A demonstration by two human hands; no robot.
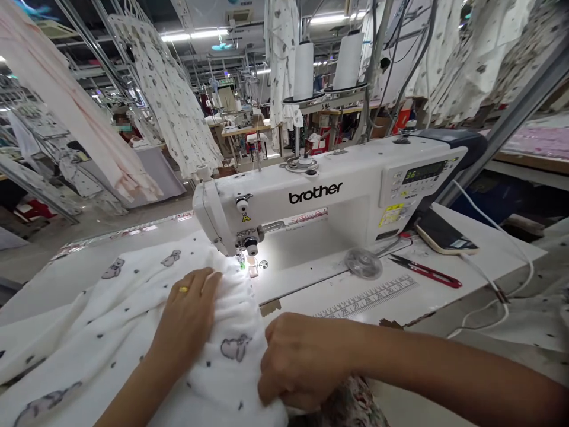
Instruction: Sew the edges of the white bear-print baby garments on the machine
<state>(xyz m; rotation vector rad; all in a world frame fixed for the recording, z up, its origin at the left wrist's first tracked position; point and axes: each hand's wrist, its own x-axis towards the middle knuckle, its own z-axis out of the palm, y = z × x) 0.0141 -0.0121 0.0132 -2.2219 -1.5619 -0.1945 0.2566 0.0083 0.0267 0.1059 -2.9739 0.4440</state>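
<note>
White fabric [133,290] printed with grey animals and small dark marks covers the left of the table. Its gathered edge runs under the needle area [242,259] of a white brother sewing machine [311,184]. My left hand [191,314], with a yellow ring, lies flat on the cloth just short of the needle, fingers stretched forward. Nearer to me, my right hand [306,359] has its fingers curled closed around the fabric's right edge; the fingertips are partly hidden. A lamp lights the presser foot, where a bit of green shows.
Right of the machine bed lie red-handled thread snips [427,271], a phone [447,234] with a white cable, and a clear round disc [363,263]. A ruler strip [367,298] runs along the table. Thread cones [303,71] stand behind; printed garments [169,89] hang around.
</note>
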